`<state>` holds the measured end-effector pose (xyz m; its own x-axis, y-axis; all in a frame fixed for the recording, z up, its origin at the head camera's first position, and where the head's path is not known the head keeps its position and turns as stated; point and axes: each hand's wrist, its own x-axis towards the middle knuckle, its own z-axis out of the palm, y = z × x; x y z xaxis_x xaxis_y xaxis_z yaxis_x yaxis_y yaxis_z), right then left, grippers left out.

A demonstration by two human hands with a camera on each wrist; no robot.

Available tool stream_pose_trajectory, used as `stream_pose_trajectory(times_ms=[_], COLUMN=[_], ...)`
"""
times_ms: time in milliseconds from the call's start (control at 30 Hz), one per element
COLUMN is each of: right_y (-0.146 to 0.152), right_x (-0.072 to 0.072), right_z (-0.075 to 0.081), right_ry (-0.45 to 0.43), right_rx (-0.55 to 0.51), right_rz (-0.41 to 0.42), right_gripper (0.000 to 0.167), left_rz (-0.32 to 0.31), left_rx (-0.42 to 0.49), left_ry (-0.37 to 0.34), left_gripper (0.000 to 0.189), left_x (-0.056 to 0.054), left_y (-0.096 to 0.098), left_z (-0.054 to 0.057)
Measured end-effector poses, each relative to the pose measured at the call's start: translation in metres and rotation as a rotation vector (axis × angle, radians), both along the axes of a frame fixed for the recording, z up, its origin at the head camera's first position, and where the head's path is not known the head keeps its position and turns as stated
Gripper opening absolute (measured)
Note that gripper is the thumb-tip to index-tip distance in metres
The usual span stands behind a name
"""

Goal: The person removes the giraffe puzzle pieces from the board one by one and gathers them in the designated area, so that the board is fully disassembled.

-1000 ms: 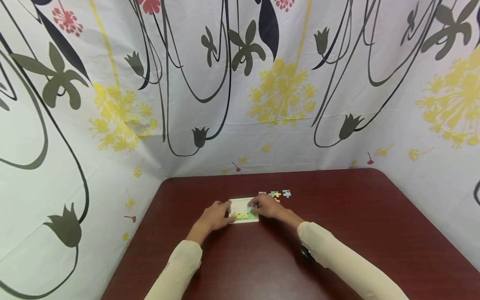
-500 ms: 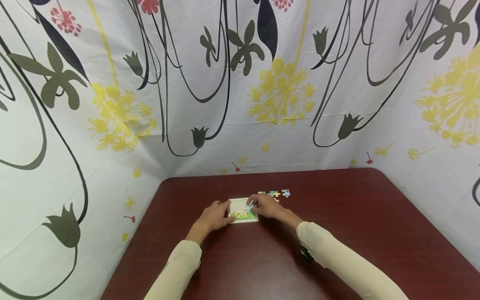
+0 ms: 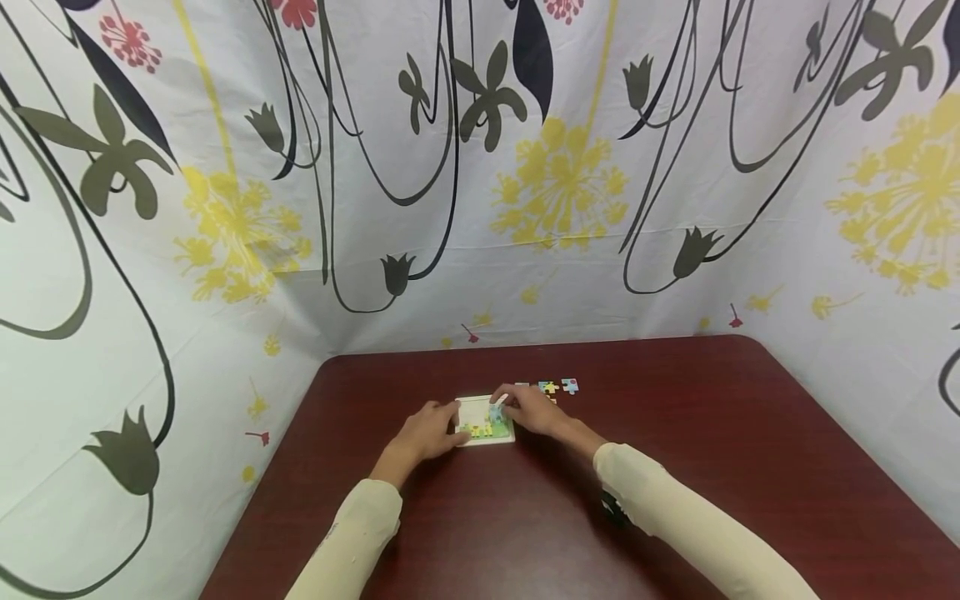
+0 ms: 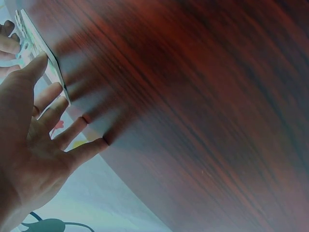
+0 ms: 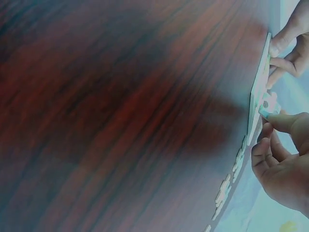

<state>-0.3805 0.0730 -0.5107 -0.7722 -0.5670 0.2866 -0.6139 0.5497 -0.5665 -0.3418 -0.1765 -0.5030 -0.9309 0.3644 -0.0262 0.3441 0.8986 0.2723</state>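
A pale puzzle tray [image 3: 472,409] lies on the table, with a green and yellow picture assembled along its near side and a bare upper left part. My left hand [image 3: 428,431] rests at the tray's left side, its thumb at the near corner. In the left wrist view, the fingers of that left hand [image 4: 41,128] are spread and fairly straight. My right hand [image 3: 531,409] is over the tray's right side, pinching a light blue puzzle piece [image 5: 269,103] between thumb and index finger. The piece is tilted up at the tray's edge, and its lower end is partly hidden by the fingers.
Several loose puzzle pieces [image 3: 550,387] lie on the dark red table [image 3: 645,417] just beyond the right hand, one partly covered by it. A patterned cloth [image 3: 420,233] hangs behind the table's far edge and along both sides.
My right index finger and the pinched puzzle piece have shifted slightly left over the tray. The left hand keeps its place at the tray, and the loose pieces lie as before.
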Motion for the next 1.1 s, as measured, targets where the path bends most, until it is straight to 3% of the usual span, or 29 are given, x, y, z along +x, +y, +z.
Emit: stream_pose_trajectory(times_ms=[400,1100], right_y=[0.013,0.061], right_x=[-0.002,-0.006], right_z=[0.01,0.02], right_ry=[-0.03,-0.056], right_rx=[-0.031,-0.027], right_rz=[0.003,-0.097], right_gripper=[0.017,0.015], left_rz=[-0.028,-0.034], left_rx=[0.003,0.022], left_ry=[0.001,0.018], left_gripper=[0.032,0.032], left_x=[0.003,0.004], left_y=[0.0,0.0], left_z=[0.002,0.004])
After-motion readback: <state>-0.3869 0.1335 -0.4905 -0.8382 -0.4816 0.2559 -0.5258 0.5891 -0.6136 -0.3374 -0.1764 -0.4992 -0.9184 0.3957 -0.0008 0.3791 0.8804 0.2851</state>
